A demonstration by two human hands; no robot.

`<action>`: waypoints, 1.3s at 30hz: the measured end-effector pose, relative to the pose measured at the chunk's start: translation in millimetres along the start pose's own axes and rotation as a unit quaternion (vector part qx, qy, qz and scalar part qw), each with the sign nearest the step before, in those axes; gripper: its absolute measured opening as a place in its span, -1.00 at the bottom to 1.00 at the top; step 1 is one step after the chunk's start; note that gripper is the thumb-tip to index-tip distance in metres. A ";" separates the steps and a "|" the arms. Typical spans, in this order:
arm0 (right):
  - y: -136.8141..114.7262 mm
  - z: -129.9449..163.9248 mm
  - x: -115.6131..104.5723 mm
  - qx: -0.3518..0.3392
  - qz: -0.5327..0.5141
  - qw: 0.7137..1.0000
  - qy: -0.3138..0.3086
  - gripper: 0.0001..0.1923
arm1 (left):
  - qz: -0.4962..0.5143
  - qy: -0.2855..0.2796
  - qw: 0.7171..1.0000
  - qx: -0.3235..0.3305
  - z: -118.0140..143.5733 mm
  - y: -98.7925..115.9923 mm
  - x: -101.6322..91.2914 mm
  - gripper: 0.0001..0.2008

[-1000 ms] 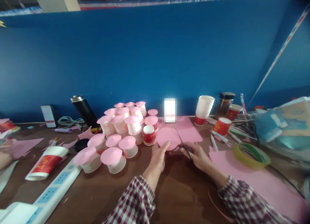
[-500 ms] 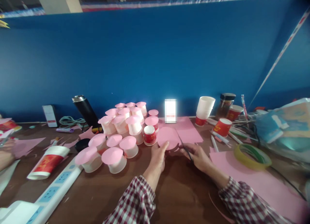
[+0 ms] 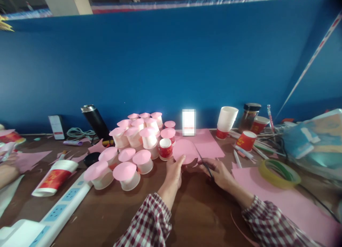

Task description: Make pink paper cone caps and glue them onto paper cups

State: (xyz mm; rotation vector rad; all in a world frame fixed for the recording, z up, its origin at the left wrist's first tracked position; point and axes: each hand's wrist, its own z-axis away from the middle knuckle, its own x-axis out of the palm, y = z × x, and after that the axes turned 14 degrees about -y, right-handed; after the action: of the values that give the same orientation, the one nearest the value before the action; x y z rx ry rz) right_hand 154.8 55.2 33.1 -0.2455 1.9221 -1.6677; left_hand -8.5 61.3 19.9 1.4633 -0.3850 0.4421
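Observation:
A round pink paper disc (image 3: 185, 150) is pinched in my left hand (image 3: 175, 172), thumb on top at its near edge. My right hand (image 3: 219, 174) is closed round scissors (image 3: 205, 164), whose dark blades point up and left beside the disc's right edge. A narrow curl of pink paper hangs near the blades. Behind the disc lies a pink sheet (image 3: 210, 143). Just left of the disc stands a small red and white paper cup (image 3: 165, 149). Further left are several white cups topped with shallow pink paper cones (image 3: 124, 171).
A power strip (image 3: 60, 208) and a tipped paper cup (image 3: 55, 177) lie at left, near another person's hand (image 3: 9, 168). On the right are stacked cups (image 3: 226, 122), a tape roll (image 3: 279, 173), another pink sheet (image 3: 267, 190) and a plastic bag (image 3: 315, 143). A black flask (image 3: 94, 122) leans behind.
The view has shifted very slightly. Both hands hold nearly the same place, with the disc and scissors almost unmoved.

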 end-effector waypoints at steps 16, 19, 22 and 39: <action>-3.7 0.7 -0.8 0.001 0.027 1.000 -0.007 -0.68 | 0.021 0.032 0.999 0.014 -3.5 1.0 -2.8 -0.64; 1.2 0.9 -1.2 0.010 0.005 1.000 0.003 -0.64 | 0.019 0.034 0.999 0.015 -4.1 1.8 -3.5 -0.66; 6.4 0.8 -1.6 0.023 -0.037 0.999 0.018 -0.56 | 0.021 0.033 0.999 0.010 -3.7 2.5 -3.8 -0.65; 6.4 1.2 0.5 -0.008 -0.071 0.997 -0.008 -0.53 | 0.026 0.013 0.999 -0.036 6.1 6.0 5.6 -0.63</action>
State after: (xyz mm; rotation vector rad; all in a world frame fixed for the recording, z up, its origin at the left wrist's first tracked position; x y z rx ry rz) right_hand 156.5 55.2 26.8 -0.4089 1.9458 -1.7366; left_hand -6.6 55.8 28.4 1.3785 -0.4149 0.4850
